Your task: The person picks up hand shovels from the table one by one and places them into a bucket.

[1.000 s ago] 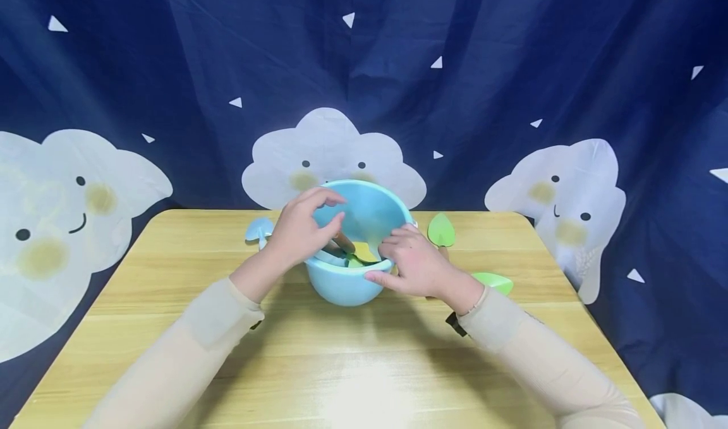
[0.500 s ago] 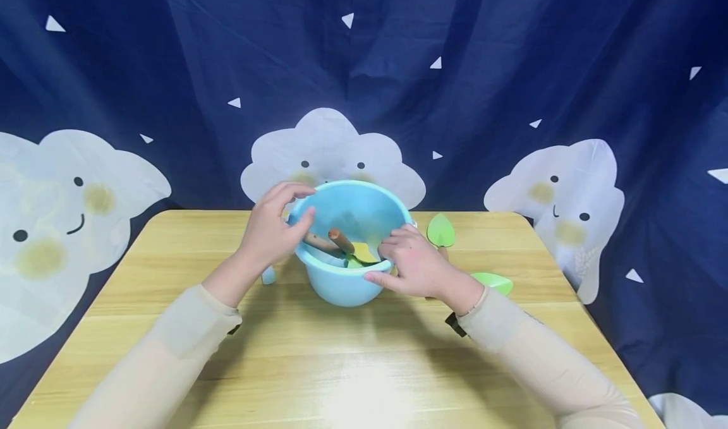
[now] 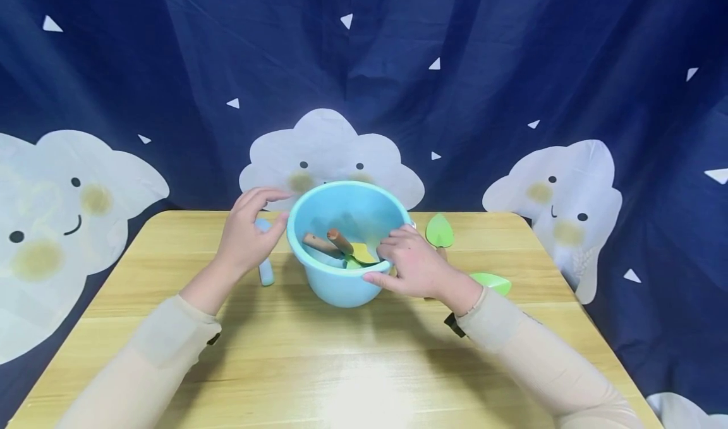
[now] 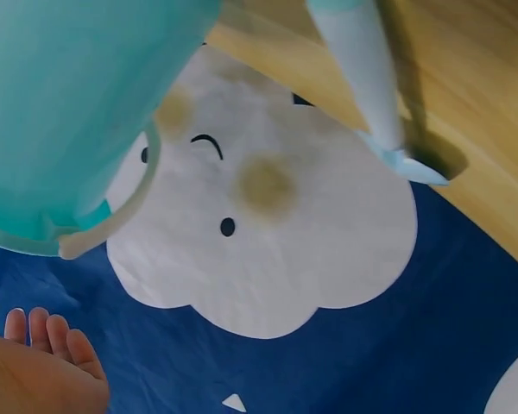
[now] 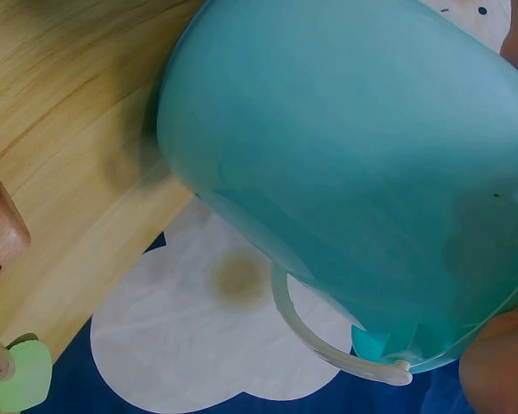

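- Head view: from near side, above, facing forward and down; takes in table [image 3: 318, 366], bucket [image 3: 343, 287], far curtain [image 3: 387, 94].
- Left wrist view: close in, left of bucket, facing curtain, picture nearly upside down.
- Right wrist view: close in at right, facing curtain, bucket filling much of frame.
- Wrist views share bucket, table, curtain.

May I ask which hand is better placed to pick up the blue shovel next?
The left hand, I think: it holds nothing and hovers near the blue shovel, while the right hand grips the bucket, farther away.
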The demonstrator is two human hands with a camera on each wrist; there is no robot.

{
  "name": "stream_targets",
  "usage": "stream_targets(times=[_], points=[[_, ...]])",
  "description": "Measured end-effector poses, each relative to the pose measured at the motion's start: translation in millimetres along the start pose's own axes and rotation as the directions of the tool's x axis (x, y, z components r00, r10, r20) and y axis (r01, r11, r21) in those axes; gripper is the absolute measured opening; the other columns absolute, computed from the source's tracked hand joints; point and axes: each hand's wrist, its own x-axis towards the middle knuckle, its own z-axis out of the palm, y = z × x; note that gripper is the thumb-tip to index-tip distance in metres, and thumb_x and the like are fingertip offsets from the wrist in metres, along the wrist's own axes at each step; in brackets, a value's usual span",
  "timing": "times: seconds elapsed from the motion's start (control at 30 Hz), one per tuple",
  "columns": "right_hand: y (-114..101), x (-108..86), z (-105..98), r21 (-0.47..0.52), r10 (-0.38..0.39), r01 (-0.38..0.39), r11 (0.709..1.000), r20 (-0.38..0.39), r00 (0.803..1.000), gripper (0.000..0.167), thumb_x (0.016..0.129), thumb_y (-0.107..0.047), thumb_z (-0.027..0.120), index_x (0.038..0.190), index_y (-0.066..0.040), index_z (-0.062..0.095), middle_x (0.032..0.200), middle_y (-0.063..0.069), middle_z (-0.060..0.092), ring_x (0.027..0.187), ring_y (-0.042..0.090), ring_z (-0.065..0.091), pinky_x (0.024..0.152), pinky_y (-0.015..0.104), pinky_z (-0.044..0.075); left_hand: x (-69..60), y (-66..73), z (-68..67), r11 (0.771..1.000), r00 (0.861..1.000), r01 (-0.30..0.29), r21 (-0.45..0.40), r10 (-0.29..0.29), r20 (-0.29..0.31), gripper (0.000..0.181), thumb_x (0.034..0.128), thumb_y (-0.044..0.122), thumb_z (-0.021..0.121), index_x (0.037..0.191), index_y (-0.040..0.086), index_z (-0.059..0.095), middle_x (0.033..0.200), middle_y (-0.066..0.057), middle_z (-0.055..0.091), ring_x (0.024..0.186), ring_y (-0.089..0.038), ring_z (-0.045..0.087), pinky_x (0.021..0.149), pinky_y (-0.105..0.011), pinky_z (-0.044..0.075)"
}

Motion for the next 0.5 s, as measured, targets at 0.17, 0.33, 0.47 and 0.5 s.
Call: stream_targets(times=[0.17, 0.33, 0.47, 0.5], points=[[0.0, 0.2, 0.0, 0.002, -0.007, 0.007, 1.000, -0.006, 1.000, 0.066, 0.096, -0.074, 0.025, 0.066, -0.018, 0.040, 0.063, -0.008, 0.036, 0.065, 0.014, 0.036, 0.076, 0.035, 0.035, -6.5, -9.7, -5.7, 0.999, 1.000, 0.027, 0.027, -0.028, 0.011, 0.029, 0.0832, 0.006, 0.069, 0.112, 0.004, 0.070, 0.116, -0.011, 0.067, 0.109, -0.029, 0.057, 0.092, -0.044, 0.041], [0.1, 0.4, -0.3, 0.002, -0.014, 0.014, 1.000, -0.009, 1.000, 0.065, 0.097, -0.074, 0.025, 0.065, -0.018, 0.040, 0.063, -0.008, 0.036, 0.065, 0.014, 0.036, 0.075, 0.034, 0.034, -14.1, -19.2, -10.3, 0.997, 0.997, 0.058, 0.051, -0.060, 0.045, 0.027, 0.0843, 0.008, 0.066, 0.111, 0.003, 0.069, 0.114, -0.011, 0.067, 0.109, -0.030, 0.056, 0.093, -0.047, 0.041], [0.4, 0.0, 0.0, 0.000, -0.015, 0.015, 1.000, -0.012, 1.000, 0.065, 0.097, -0.073, 0.026, 0.065, -0.018, 0.040, 0.063, -0.008, 0.036, 0.065, 0.014, 0.036, 0.075, 0.035, 0.035, -20.8, -26.7, -12.1, 0.993, 0.992, 0.082, 0.088, -0.090, 0.091, 0.027, 0.0854, 0.008, 0.065, 0.111, 0.003, 0.068, 0.114, -0.012, 0.067, 0.108, -0.031, 0.056, 0.093, -0.050, 0.041], [0.4, -0.1, 0.1, 0.001, -0.016, 0.016, 1.000, -0.013, 1.000, 0.065, 0.097, -0.073, 0.026, 0.065, -0.018, 0.041, 0.063, -0.008, 0.036, 0.065, 0.014, 0.036, 0.075, 0.035, 0.035, -22.5, -28.0, -12.5, 0.991, 0.990, 0.089, 0.098, -0.099, 0.103, 0.027, 0.0859, 0.008, 0.065, 0.112, 0.003, 0.068, 0.114, -0.012, 0.067, 0.109, -0.031, 0.056, 0.093, -0.051, 0.041]])
